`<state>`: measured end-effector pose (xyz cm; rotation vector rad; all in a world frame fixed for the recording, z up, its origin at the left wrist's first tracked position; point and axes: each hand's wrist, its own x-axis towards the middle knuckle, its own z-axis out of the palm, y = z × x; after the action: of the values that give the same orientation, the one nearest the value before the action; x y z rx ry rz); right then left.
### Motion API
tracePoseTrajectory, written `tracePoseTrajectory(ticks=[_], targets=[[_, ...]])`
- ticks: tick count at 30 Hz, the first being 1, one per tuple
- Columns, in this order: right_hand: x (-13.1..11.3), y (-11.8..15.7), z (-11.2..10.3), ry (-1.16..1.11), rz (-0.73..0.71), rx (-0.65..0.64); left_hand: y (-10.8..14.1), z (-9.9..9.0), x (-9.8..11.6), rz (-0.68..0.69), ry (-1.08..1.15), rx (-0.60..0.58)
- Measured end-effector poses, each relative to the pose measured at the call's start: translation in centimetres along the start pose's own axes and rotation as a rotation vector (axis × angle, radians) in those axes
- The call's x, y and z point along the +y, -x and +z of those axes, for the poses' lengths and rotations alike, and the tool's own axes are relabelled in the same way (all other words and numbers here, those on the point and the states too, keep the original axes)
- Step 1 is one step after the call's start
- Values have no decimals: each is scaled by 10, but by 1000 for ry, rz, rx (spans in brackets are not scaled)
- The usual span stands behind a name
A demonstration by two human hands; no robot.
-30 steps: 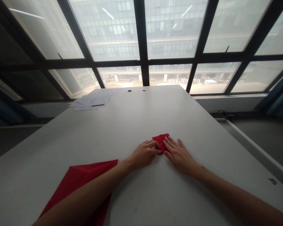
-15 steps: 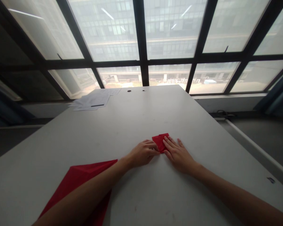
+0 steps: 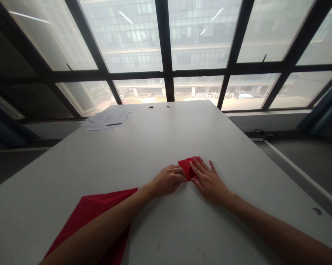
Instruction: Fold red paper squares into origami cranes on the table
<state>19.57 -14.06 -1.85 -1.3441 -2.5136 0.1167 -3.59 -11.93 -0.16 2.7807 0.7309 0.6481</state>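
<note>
A small folded piece of red paper [image 3: 186, 164] lies on the white table between my hands. My left hand [image 3: 168, 180] pinches its lower left corner, with thumb and fingertips pressed together. Across its right side rests my right hand [image 3: 208, 180], fingers stretched out and flat, covering part of the folds. Beneath my left forearm lies a larger red sheet [image 3: 81, 217], partly hidden by the arm, with a crease near its far edge.
The white table [image 3: 160, 147] runs toward large windows. At its far left are loose white papers [image 3: 110, 116] with a dark pen-like stick [image 3: 114, 124] on them. A small dark mark [image 3: 317, 211] sits near the right edge. Dark cables [image 3: 262, 133] lie beyond the table.
My right hand has shifted slightly on the red paper, its fingers a little more spread. The visible folds of the paper look different. My left hand keeps its pinch.
</note>
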Motion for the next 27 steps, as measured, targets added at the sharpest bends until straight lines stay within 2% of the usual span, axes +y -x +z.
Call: tracePoseTrajectory(ticks=[3, 7, 12, 18, 27], targets=[[-3, 0, -4, -4, -53, 21, -1, 0, 0, -5, 6, 0], [-5, -1, -7, -53, -145, -69, -1, 1, 0, 9, 15, 3], [-2, -1, -2, -64, -53, -95, -1, 1, -1, -3, 38, 6], [0, -1, 4, -57, 2, -41, -1, 0, 1, -27, 31, 9], [0, -2, 4, -49, -28, -94, -2, 1, 4, -46, -10, 35]])
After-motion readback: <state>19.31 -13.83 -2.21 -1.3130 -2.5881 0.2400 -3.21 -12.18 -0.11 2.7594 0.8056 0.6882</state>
